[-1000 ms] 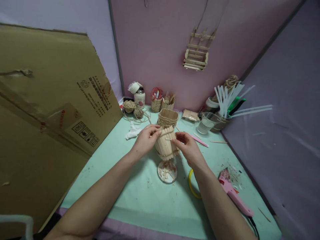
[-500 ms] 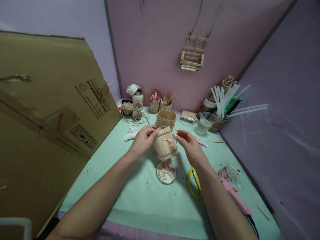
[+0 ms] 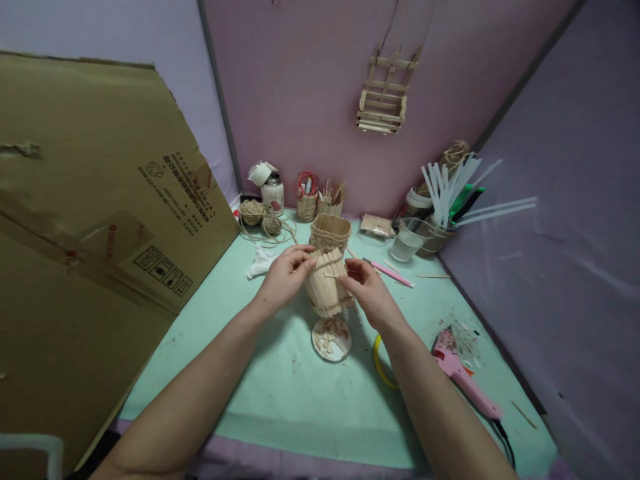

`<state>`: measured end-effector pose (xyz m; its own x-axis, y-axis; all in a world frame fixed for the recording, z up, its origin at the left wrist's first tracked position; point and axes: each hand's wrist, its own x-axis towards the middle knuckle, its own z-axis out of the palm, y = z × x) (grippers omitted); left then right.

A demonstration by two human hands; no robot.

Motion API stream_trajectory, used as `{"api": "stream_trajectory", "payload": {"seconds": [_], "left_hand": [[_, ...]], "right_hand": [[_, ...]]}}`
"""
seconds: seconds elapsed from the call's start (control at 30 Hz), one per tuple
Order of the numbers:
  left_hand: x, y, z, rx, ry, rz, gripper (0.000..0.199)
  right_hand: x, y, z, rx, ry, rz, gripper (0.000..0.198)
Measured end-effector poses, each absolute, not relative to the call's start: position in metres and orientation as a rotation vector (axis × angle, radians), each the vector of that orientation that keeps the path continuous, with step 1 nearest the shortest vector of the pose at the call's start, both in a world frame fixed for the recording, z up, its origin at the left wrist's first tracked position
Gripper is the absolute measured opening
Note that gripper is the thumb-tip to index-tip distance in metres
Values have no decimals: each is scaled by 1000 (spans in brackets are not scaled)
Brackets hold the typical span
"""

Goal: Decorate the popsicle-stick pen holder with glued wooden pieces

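My left hand [image 3: 286, 277] grips a small pot made of upright craft sticks [image 3: 324, 285] by its upper left edge, thumb in front. Bands of twine run round the pot near its top and bottom, and it is tilted above the table. My right hand [image 3: 365, 287] is at the pot's right side, thumb and fingers pinched close together on a small wooden piece [image 3: 331, 275] at its front; the fingertips are partly hidden. Just below the pot stands a round white dish [image 3: 332, 357] with wood scraps in it.
A twine-wrapped basket [image 3: 330, 230] stands behind the pot. A pink craft knife [image 3: 395, 275] lies to the right. Yellow-handled scissors [image 3: 381, 367] are partly under my right forearm. The pink glue gun [image 3: 467, 383] and its cord lie farther right. A cardboard box [image 3: 100, 200] borders the left.
My right hand has moved left, from slightly apart to touching the front of the pot. My left hand keeps its grip. The view has shifted slightly.
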<state>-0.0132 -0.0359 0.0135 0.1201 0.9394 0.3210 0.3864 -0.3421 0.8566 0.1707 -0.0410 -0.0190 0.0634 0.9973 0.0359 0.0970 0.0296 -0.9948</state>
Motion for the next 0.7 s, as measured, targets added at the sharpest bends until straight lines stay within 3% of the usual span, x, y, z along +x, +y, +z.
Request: {"api": "stream_trajectory", "payload": {"seconds": [0.47, 0.7], "left_hand": [[-20, -22, 14, 1663, 1206, 1150, 21], [-20, -8, 12, 1567, 969, 1035, 28]], "right_hand": [[184, -44, -16, -1120, -1190, 1232, 53], [181, -47, -9, -1109, -1245, 1397, 78]]}}
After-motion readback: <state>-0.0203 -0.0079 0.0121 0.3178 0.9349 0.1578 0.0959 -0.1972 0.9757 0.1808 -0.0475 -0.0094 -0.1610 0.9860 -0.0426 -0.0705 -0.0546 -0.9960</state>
